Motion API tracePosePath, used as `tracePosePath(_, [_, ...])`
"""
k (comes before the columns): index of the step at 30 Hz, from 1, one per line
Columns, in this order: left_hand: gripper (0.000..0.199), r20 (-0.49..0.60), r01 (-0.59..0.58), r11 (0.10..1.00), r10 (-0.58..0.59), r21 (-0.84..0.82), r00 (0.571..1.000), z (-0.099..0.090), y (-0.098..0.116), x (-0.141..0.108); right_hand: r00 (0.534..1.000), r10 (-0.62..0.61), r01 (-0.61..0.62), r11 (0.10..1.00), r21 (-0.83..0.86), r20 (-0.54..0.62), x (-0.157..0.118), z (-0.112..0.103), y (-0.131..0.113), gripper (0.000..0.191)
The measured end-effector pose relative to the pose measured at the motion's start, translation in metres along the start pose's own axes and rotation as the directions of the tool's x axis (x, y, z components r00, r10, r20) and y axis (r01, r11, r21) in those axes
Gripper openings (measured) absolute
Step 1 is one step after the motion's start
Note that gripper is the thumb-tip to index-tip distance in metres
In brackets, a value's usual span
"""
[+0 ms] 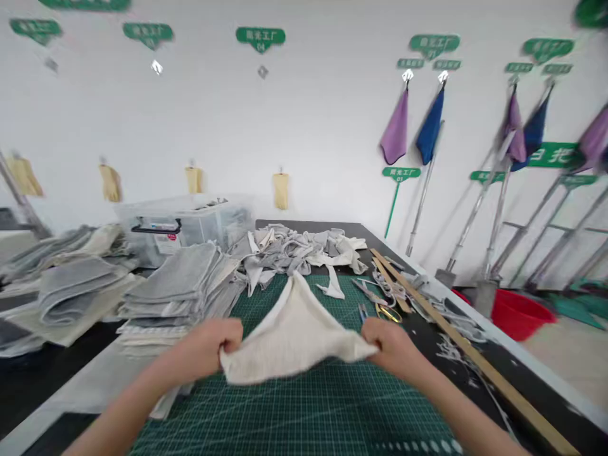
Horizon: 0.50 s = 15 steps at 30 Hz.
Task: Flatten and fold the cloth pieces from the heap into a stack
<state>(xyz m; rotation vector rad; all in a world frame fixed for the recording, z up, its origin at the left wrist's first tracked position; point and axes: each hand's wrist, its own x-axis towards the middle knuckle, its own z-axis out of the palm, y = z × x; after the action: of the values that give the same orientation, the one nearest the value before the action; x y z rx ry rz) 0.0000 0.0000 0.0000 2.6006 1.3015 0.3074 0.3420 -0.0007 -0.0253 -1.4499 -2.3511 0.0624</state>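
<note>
A cream-white piece of cloth (294, 329) is stretched between my two hands above a green cutting mat (285, 415). My left hand (216, 342) is closed on its left corner, and my right hand (387, 342) grips the right corner. Its top rises to a point in the middle, near the scrap pile. Just beyond my right hand lie gold-handled scissors (388, 313) and another pair of scissors (368, 291). Close to my left hand stands a stack of folded grey cloths (173, 278). The moving cloth is slightly blurred.
Grey and white fabric scraps (294, 247) are heaped at the table's back. A clear plastic box (185, 228) stands behind the stacks. Along the right edge run a long wooden strip (475, 358) and loose trimmings (456, 316). A red basin (520, 313) sits on the floor.
</note>
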Motion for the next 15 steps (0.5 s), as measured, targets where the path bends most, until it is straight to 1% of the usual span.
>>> tracePosePath(1, [0.01, 0.129, 0.014, 1.0, -0.012, -0.01, 0.992, 0.017, -0.001, -0.01, 0.987, -0.022, 0.015, 0.999, 0.044, 0.161, -0.016, 0.009, 0.004, 0.01])
tracePosePath(2, [0.014, 0.236, 0.029, 0.999, -0.023, -0.024, 0.972, 0.031, -0.001, -0.019, 0.958, -0.044, 0.022, 0.997, 0.081, 0.285, -0.032, 0.017, 0.007, 0.005])
tracePosePath(3, [0.019, 0.319, 0.046, 0.998, -0.031, -0.04, 0.947, 0.042, -0.001, -0.027, 0.919, -0.064, 0.019, 0.993, 0.119, 0.39, -0.044, 0.022, 0.01, 0.005])
tracePosePath(4, [0.024, 0.379, 0.065, 0.996, -0.037, -0.061, 0.925, 0.049, 0.0, -0.032, 0.873, -0.062, -0.012, 0.989, 0.15, 0.483, -0.053, 0.023, 0.012, 0.012])
tracePosePath(5, [0.029, 0.428, 0.091, 0.993, -0.049, -0.079, 0.902, 0.05, 0.001, -0.034, 0.828, -0.049, -0.058, 0.984, 0.171, 0.558, -0.058, 0.02, 0.012, 0.021])
tracePosePath(6, [0.033, 0.447, 0.114, 0.988, -0.055, -0.106, 0.893, 0.046, 0.002, -0.034, 0.804, -0.032, -0.097, 0.978, 0.184, 0.594, -0.059, 0.014, 0.011, 0.027])
tracePosePath(7, [0.034, 0.441, 0.128, 0.981, -0.051, -0.147, 0.896, 0.04, 0.005, -0.029, 0.804, -0.027, -0.113, 0.974, 0.198, 0.594, -0.055, 0.006, 0.007, 0.03])
tracePosePath(8, [0.034, 0.41, 0.13, 0.972, -0.038, -0.198, 0.911, 0.031, 0.007, -0.022, 0.828, -0.038, -0.105, 0.969, 0.222, 0.559, -0.047, -0.003, 0.001, 0.03])
tracePosePath(9, [0.032, 0.363, 0.12, 0.958, -0.019, -0.259, 0.932, 0.023, 0.01, -0.011, 0.857, -0.077, -0.073, 0.961, 0.268, 0.509, -0.035, -0.01, -0.006, 0.028])
tracePosePath(11, [0.027, 0.231, 0.077, 0.92, 0.014, -0.383, 0.973, 0.014, 0.015, 0.021, 0.912, -0.146, -0.02, 0.918, 0.396, 0.384, -0.003, -0.014, -0.022, 0.022])
tracePosePath(12, [0.026, 0.15, 0.06, 0.898, 0.007, -0.435, 0.989, 0.015, 0.018, 0.041, 0.943, -0.136, -0.023, 0.885, 0.466, 0.305, 0.016, -0.01, -0.03, 0.019])
tracePosePath(13, [0.026, 0.071, 0.053, 0.873, -0.021, -0.486, 0.997, 0.021, 0.02, 0.062, 0.978, -0.069, -0.046, 0.848, 0.529, 0.195, 0.035, -0.001, -0.038, 0.018])
tracePosePath(14, [0.026, 0.022, 0.088, 0.838, -0.091, -0.539, 0.996, 0.031, 0.021, 0.082, 0.993, 0.068, -0.113, 0.803, 0.585, 0.098, 0.055, 0.012, -0.043, 0.019])
tracePosePath(15, [0.026, -0.024, 0.14, 0.81, -0.187, -0.57, 0.982, 0.044, 0.023, 0.102, 0.967, 0.25, -0.222, 0.738, 0.637, 0.048, 0.072, 0.028, -0.047, 0.021])
